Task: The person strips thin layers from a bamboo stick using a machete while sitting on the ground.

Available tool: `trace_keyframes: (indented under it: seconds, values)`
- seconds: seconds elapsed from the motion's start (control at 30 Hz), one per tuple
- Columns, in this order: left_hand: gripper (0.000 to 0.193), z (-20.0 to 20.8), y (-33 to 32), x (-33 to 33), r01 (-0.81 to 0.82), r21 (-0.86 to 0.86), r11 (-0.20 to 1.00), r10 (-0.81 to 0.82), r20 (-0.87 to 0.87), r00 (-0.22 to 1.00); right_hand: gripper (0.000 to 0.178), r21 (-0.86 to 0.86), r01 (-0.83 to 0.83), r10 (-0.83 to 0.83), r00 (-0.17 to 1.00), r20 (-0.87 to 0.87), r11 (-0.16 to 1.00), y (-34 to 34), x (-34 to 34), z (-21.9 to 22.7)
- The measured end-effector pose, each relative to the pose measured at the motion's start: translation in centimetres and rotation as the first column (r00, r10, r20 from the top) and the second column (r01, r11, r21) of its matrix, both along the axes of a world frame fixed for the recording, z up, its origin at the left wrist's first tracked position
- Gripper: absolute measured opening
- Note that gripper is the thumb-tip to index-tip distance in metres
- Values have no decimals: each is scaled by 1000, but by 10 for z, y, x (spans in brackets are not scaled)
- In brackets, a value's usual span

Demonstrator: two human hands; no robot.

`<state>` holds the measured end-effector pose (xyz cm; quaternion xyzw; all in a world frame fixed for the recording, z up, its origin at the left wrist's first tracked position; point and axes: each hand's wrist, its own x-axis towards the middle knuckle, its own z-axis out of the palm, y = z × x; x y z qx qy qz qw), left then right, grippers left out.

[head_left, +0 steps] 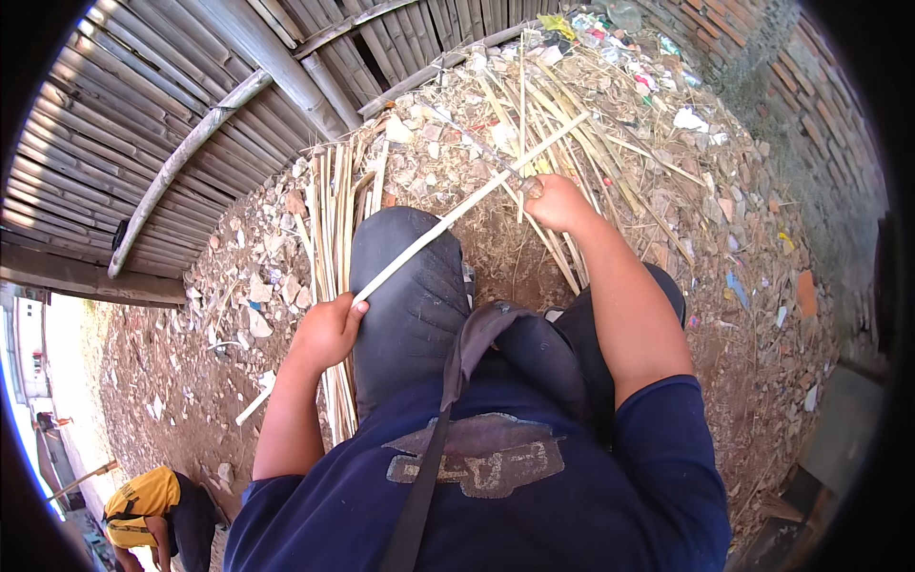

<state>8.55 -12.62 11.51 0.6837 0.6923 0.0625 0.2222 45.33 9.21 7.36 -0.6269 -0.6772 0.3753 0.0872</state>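
My left hand [326,330] is closed around a long pale bamboo strip [419,243] beside my left knee. The strip slants up to the right across that knee, and its lower end sticks out behind my left forearm. My right hand [558,203] grips the handle of a long knife [486,149], whose narrow grey blade points away and to the left. Blade and strip cross just ahead of my right fist; whether they touch, I cannot tell. A bundle of split bamboo strips [331,214] lies along the outside of my left leg.
More bamboo strips [596,157] lie scattered ahead on the stony ground. A bamboo-slat wall [133,124] rises at the left, a brick wall [810,114] at the right. Litter [691,120] is strewn far right. A person in a yellow shirt [143,500] bends over at the lower left.
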Motion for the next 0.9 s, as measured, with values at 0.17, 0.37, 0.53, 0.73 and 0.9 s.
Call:
trace_keyframes:
  seconds: [0.17, 0.37, 0.53, 0.73, 0.9]
  values:
    - [41, -5, -7, 1, -64, -39, 997, 67, 84, 994, 36, 197, -333, 311, 941, 136, 922, -33, -29, 30]
    - [41, 0, 2, 3, -77, -93, 993, 89, 131, 987, 41, 58, 18, -13, 996, -84, 998, -1, 6, -5]
    - [43, -13, -6, -4, -72, -41, 997, 75, 89, 993, 30, 206, -279, 271, 960, 66, 938, -34, -32, 30]
    - [43, -16, -3, -1, -86, 5, 996, 84, 175, 981, 31, 223, -153, 163, 986, -28, 963, -13, -5, 11]
    - [42, -19, -6, 2, -86, 62, 994, 78, 119, 990, 35, 202, -144, 148, 989, -1, 969, -20, -18, 17]
